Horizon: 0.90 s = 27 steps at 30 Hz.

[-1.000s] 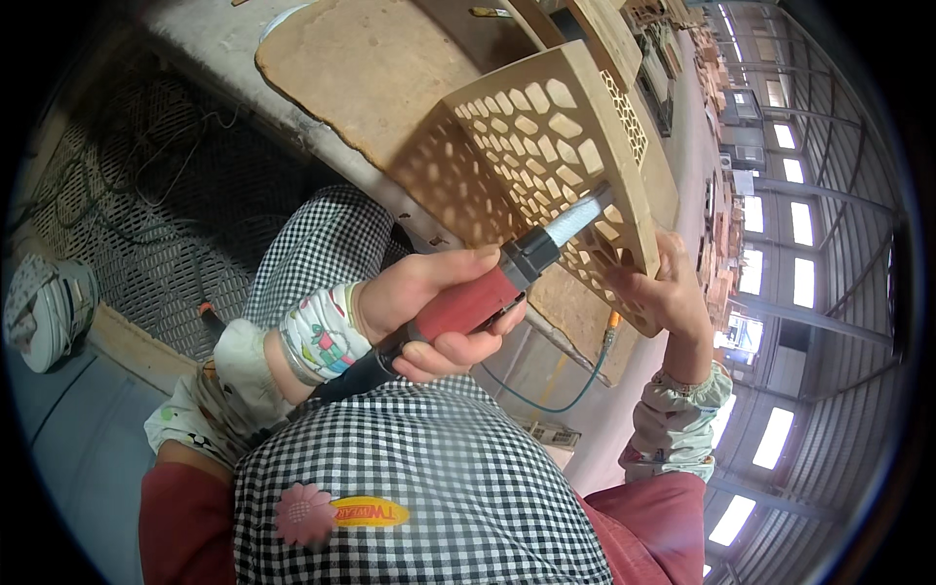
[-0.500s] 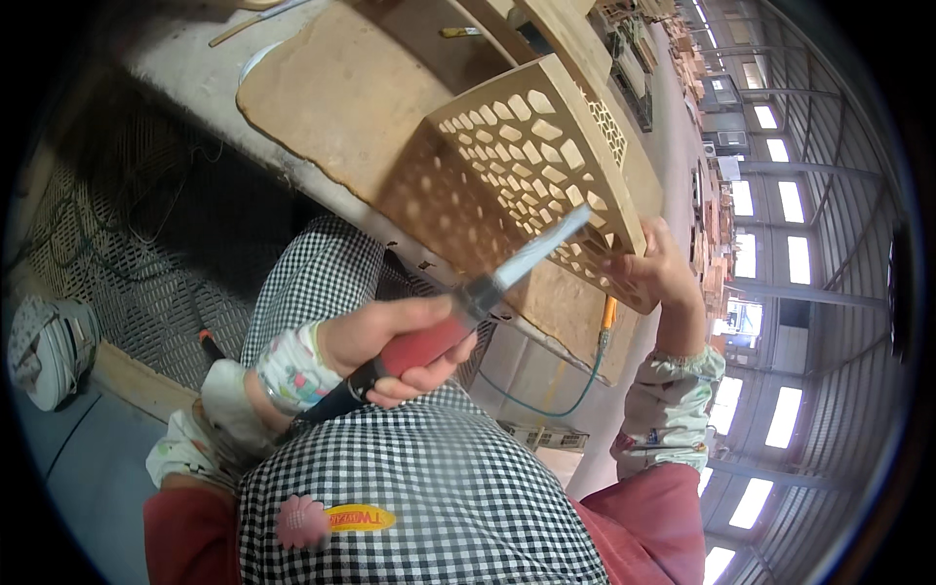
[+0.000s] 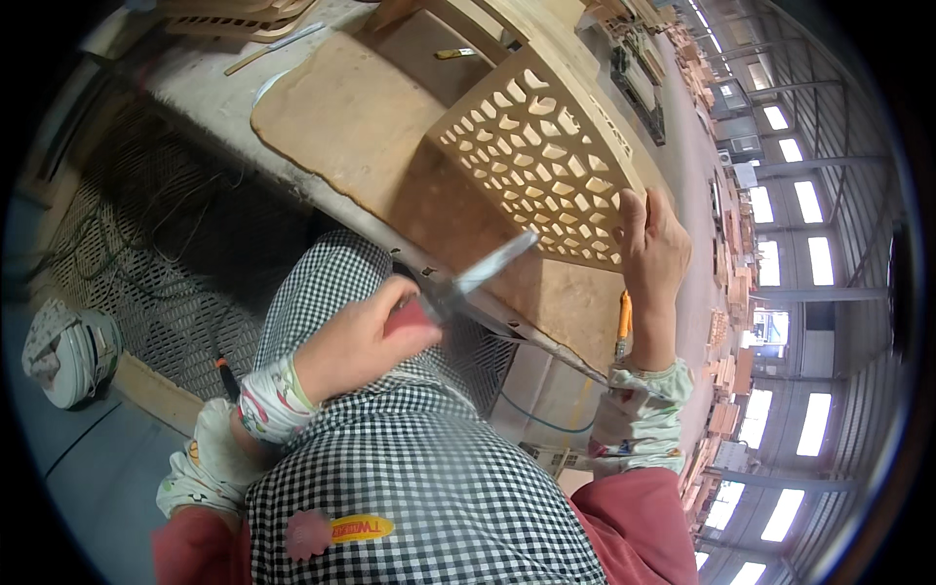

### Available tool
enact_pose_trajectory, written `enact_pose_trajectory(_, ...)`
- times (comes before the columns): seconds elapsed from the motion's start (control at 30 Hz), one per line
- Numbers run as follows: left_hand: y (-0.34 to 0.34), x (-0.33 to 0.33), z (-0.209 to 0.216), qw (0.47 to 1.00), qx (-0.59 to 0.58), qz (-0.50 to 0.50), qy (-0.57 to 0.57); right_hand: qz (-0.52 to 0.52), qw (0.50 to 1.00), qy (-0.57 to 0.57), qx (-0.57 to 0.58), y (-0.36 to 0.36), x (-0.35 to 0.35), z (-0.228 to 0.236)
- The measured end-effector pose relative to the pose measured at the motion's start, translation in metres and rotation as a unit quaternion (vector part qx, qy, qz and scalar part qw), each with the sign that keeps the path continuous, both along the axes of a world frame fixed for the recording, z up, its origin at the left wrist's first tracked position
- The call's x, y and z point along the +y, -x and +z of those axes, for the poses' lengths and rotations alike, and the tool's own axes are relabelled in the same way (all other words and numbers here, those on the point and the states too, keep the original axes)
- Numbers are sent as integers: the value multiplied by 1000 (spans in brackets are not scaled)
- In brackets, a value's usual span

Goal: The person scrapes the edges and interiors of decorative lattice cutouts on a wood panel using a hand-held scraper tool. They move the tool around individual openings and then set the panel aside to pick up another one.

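In my left hand (image 3: 366,336), closed round its red-and-black body, is a hand tool (image 3: 497,260) with a flat grey, file-like blade. Motion smears the tool, so its exact kind is unclear. The blade tip lies in front of the lower part of a wooden panel (image 3: 534,127) pierced with many angular holes; whether it touches cannot be told. My right hand (image 3: 655,239) grips the panel's near right corner, thumb up along the edge. The panel stands tilted on the workbench as one side of a larger wooden frame.
A brown board (image 3: 331,112) covers part of the workbench. A yellow-handled brush (image 3: 454,54) lies under the frame. An orange-handled tool (image 3: 624,317) with a hose sits by my right wrist. Curved wooden parts (image 3: 239,15) are stacked at far left; slatted flooring lies below.
My left hand and the tool have moved left, away from the panel's holes. My right hand has shifted up along the panel's edge, and the panel has turned slightly.
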State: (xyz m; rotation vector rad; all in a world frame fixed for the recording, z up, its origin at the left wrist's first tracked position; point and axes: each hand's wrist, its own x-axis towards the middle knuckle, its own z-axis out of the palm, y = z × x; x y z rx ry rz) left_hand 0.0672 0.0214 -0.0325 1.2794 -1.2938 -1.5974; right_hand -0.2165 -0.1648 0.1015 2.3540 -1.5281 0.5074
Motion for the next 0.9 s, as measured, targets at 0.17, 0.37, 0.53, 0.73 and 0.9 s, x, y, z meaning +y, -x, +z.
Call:
enact_pose_trajectory(0.17, 4, -19, 19, 995, -43, 79, 52, 46, 997, 58, 7, -5, 27, -14)
enact_pose_trajectory(0.37, 30, -35, 24, 988, -67, 102, 96, 55, 994, 93, 17, -7, 43, -19)
enact_pose_trajectory(0.53, 41, -44, 29, 985, -105, 90, 100, 55, 993, 100, 28, -8, 48, -17)
enact_pose_trajectory(0.73, 47, -54, 23, 987, -94, 87, 95, 55, 995, 88, 10, -7, 48, -16)
enact_pose_trajectory(0.9, 46, -52, 20, 992, -61, 88, 67, 50, 995, 83, 12, -2, 43, -17)
